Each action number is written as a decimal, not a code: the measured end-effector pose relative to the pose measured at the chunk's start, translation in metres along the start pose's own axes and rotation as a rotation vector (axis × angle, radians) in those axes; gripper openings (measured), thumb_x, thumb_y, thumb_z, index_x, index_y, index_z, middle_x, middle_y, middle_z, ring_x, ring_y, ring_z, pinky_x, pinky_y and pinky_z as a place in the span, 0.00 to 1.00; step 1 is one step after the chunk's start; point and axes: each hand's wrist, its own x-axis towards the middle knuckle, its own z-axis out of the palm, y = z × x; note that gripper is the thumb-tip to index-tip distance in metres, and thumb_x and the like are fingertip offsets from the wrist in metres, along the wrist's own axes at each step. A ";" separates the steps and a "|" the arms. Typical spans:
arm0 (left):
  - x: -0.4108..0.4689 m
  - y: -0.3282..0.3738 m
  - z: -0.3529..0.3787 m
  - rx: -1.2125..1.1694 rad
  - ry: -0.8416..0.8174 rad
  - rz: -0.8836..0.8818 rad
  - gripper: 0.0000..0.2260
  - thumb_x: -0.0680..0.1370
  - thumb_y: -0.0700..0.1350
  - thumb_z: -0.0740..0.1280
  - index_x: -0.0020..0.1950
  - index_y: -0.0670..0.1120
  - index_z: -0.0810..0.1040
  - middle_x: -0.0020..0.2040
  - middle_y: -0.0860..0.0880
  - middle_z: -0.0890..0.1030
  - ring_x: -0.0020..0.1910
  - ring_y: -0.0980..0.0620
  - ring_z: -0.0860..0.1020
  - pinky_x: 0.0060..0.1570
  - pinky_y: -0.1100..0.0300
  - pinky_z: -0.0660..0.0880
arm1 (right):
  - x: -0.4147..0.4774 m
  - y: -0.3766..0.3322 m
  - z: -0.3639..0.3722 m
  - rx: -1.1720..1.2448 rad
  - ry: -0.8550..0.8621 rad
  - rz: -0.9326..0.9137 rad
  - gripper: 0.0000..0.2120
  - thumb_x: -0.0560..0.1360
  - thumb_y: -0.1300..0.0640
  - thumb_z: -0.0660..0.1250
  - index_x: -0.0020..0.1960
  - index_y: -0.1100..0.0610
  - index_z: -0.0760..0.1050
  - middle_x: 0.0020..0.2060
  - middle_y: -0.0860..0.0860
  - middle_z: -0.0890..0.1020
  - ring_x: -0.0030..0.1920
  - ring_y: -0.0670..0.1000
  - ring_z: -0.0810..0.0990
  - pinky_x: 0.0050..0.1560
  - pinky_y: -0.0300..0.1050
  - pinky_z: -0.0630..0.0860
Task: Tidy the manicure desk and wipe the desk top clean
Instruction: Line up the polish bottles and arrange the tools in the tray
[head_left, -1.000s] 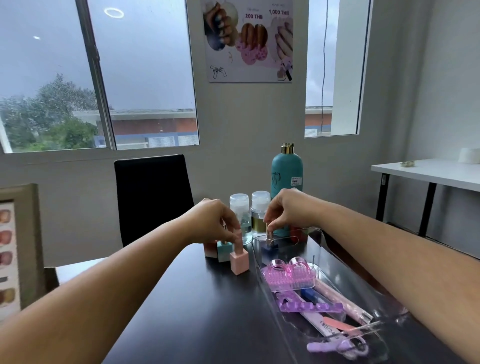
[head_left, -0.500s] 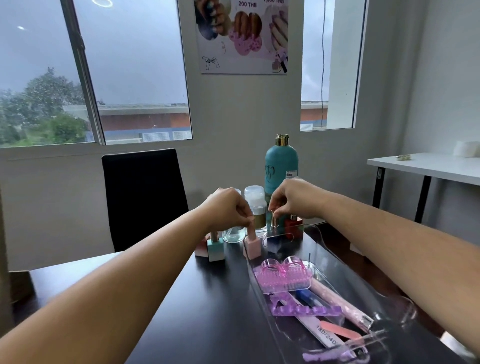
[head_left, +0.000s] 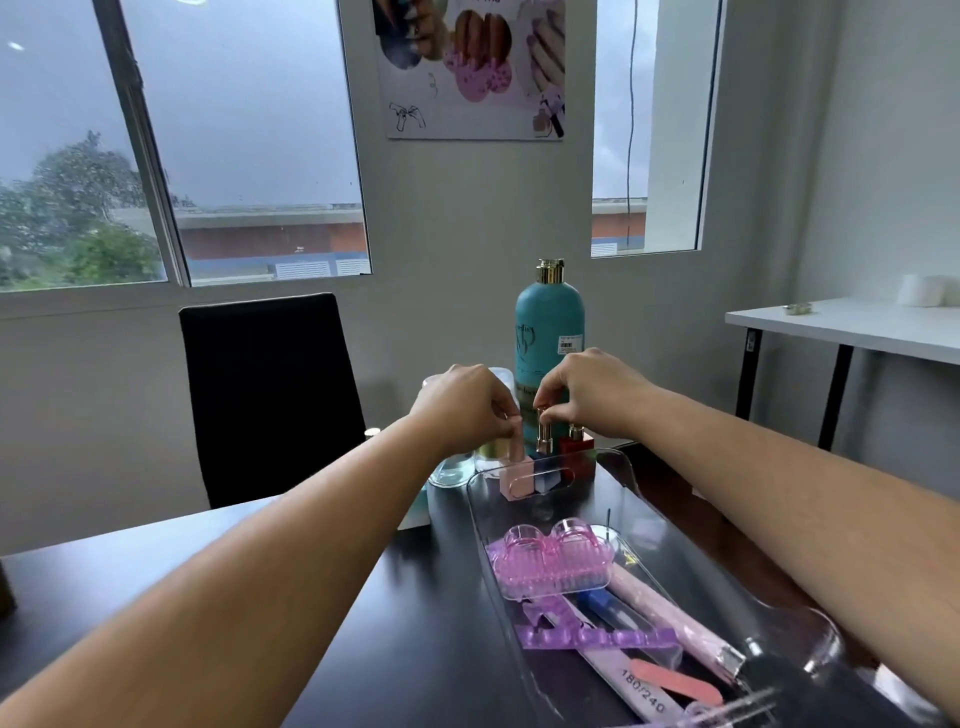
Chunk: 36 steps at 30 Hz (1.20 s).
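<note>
My left hand (head_left: 467, 405) pinches the cap of a pink nail polish bottle (head_left: 515, 477) standing just behind the far end of a clear plastic tray (head_left: 649, 514) on the black desk (head_left: 405, 623). My right hand (head_left: 592, 392) grips the gold cap of a dark blue polish bottle (head_left: 544, 470) right beside it. A red polish bottle (head_left: 576, 454) stands to the right of those. The tray holds a pink nail brush (head_left: 550, 564), a purple toe separator (head_left: 597, 638), nail files and a pink pen-like tool.
A tall teal bottle (head_left: 549, 327) with a gold cap and clear small bottles (head_left: 452, 467) stand behind the polishes. A black chair (head_left: 270, 395) faces the desk's far side. A white side table (head_left: 857, 327) stands at the right wall.
My left hand carried the pink polish bottle rightward from the desk's middle to the tray's far end, next to the blue bottle. The camera tilted slightly downward.
</note>
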 end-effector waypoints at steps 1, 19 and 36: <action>0.000 0.001 0.000 0.007 0.001 0.002 0.06 0.71 0.52 0.70 0.47 0.55 0.83 0.44 0.56 0.83 0.47 0.53 0.78 0.49 0.52 0.77 | 0.000 0.001 0.001 -0.010 0.008 0.002 0.08 0.70 0.53 0.73 0.49 0.51 0.83 0.46 0.47 0.85 0.43 0.45 0.76 0.48 0.42 0.75; 0.006 0.005 0.012 0.074 0.097 0.022 0.07 0.72 0.52 0.69 0.48 0.56 0.82 0.44 0.57 0.83 0.39 0.57 0.72 0.35 0.61 0.69 | -0.003 0.016 0.011 -0.102 0.158 -0.038 0.11 0.70 0.50 0.73 0.51 0.49 0.82 0.50 0.48 0.81 0.57 0.51 0.73 0.56 0.47 0.67; 0.009 -0.002 0.018 0.017 0.160 0.010 0.07 0.72 0.54 0.69 0.46 0.55 0.83 0.42 0.57 0.84 0.37 0.59 0.73 0.33 0.64 0.68 | -0.007 0.022 0.018 0.041 0.220 0.039 0.10 0.69 0.50 0.74 0.50 0.48 0.83 0.51 0.48 0.80 0.54 0.50 0.71 0.55 0.47 0.69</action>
